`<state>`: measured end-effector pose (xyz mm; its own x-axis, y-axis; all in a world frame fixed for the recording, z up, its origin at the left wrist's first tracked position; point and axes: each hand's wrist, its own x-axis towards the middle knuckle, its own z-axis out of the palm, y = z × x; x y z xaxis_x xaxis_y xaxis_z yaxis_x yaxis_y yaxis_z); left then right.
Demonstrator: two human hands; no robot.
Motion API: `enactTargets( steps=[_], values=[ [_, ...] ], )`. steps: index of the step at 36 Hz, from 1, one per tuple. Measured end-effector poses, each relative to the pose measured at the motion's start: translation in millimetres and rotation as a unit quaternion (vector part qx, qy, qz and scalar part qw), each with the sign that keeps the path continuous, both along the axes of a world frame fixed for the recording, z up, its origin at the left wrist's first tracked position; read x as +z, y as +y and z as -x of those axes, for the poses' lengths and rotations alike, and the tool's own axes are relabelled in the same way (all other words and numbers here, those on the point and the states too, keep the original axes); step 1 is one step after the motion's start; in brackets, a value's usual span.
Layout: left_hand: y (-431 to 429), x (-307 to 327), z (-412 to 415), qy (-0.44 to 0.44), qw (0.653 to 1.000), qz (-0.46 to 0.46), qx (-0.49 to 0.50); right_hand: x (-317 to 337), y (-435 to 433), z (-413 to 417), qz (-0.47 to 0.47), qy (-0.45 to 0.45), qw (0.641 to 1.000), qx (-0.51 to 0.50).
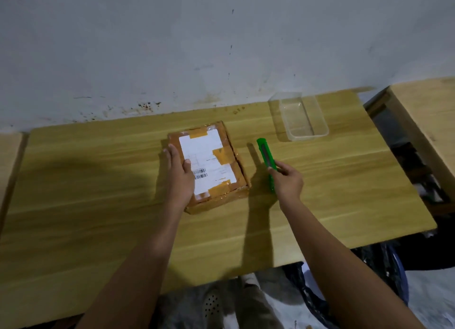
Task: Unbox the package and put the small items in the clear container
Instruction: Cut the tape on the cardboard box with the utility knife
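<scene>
Cardboard package (211, 166), taped over and sealed, lies flat at the middle of the table (98, 205). Your left hand (178, 173) rests on its left edge, fingers spread flat, gripping nothing. Your right hand (286, 180) has its fingers closed around the green utility knife (267, 163), just right of the package. The package looks light and stiff; hold it by the side edges, clear of the tape. Far right, the clear container (299, 116) appears empty.
</scene>
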<state>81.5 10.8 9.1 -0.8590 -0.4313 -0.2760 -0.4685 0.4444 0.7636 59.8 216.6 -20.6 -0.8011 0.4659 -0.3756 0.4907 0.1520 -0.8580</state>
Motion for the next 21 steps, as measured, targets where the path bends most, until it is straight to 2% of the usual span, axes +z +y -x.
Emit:
enactTargets(
  steps=[4,8,11,16,21],
  values=[
    [0.8,-10.6,17.3,0.005,0.998,0.027,0.049,-7.9,-10.5,45.6,-0.043,0.001,0.998,0.04],
    [-3.7,-24.1,24.1,0.012,0.999,0.017,0.045,-13.3,-12.8,82.0,-0.099,0.025,0.99,0.093],
    [-5.8,-29.7,26.7,0.012,0.998,0.042,0.047,-17.9,-12.4,101.5,-0.118,0.027,0.985,0.124],
    [-8.7,-40.3,25.3,0.079,0.995,0.056,0.015,-21.0,-16.2,126.7,-0.171,0.031,0.973,0.152],
    [-8.5,-39.2,26.6,0.058,0.996,0.059,0.026,-20.1,-19.2,140.6,-0.202,0.035,0.962,0.179]
  ],
)
